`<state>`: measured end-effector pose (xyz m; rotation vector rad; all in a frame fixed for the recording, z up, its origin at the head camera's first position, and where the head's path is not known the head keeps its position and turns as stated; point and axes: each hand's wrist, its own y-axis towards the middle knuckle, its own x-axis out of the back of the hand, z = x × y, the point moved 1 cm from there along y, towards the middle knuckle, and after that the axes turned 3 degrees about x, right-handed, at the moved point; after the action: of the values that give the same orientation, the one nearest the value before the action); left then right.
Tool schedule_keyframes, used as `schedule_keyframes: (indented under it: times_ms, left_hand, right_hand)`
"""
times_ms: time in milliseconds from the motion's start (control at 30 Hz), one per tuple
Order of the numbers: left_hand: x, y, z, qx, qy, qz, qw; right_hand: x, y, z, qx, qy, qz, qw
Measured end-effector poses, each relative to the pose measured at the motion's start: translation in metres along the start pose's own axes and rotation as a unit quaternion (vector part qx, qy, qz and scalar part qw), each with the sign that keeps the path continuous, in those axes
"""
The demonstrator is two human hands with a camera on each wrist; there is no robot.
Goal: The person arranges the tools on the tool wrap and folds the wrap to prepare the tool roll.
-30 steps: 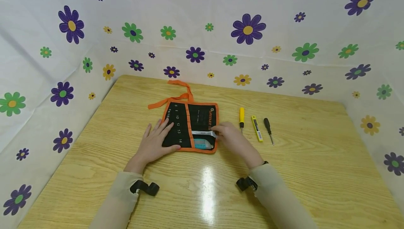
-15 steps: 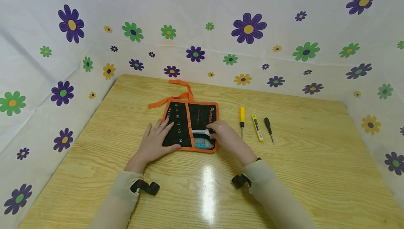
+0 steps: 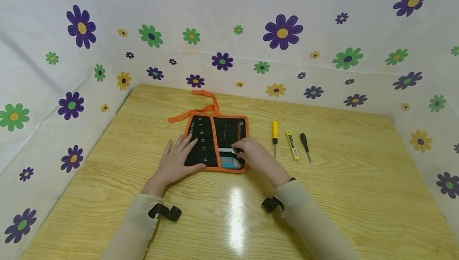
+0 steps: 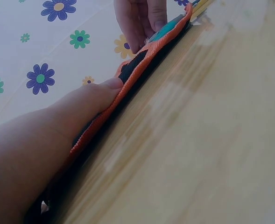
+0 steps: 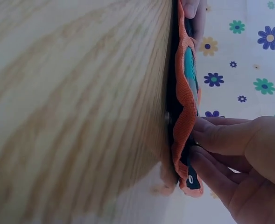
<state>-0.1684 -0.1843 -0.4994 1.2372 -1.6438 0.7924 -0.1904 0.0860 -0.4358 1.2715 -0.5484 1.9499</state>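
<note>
Left of mid-table: black, orange-edged tool pouch [image 3: 225, 130], lying flat | left hand [image 3: 175, 161]: fingers spread apart, resting on its left panel | right hand [image 3: 257, 155]: thumb and fingers pinching silver wrench [image 3: 225, 150] at its right end, left end pocketed | teal tool [image 3: 229, 162] pocketed just nearer | farther right: yellow screwdriver [image 3: 275, 129], yellow case [image 3: 292, 145], black screwdriver [image 3: 304, 142]
</note>
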Motion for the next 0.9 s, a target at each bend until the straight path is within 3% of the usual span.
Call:
schedule_keyframes:
  times_ms: [633,900]
  left_hand:
    - [0.001,0.0,-0.001,0.002,-0.003,0.003,1.0]
    - [0.001,0.0,-0.001,0.004,-0.003,0.003,1.0]
  right_hand:
    - [-0.001,-0.007,-0.007,-0.013,0.024,-0.025,0.9993]
    - [0.003,-0.021,-0.02,-0.069,0.069,-0.071,0.9927]
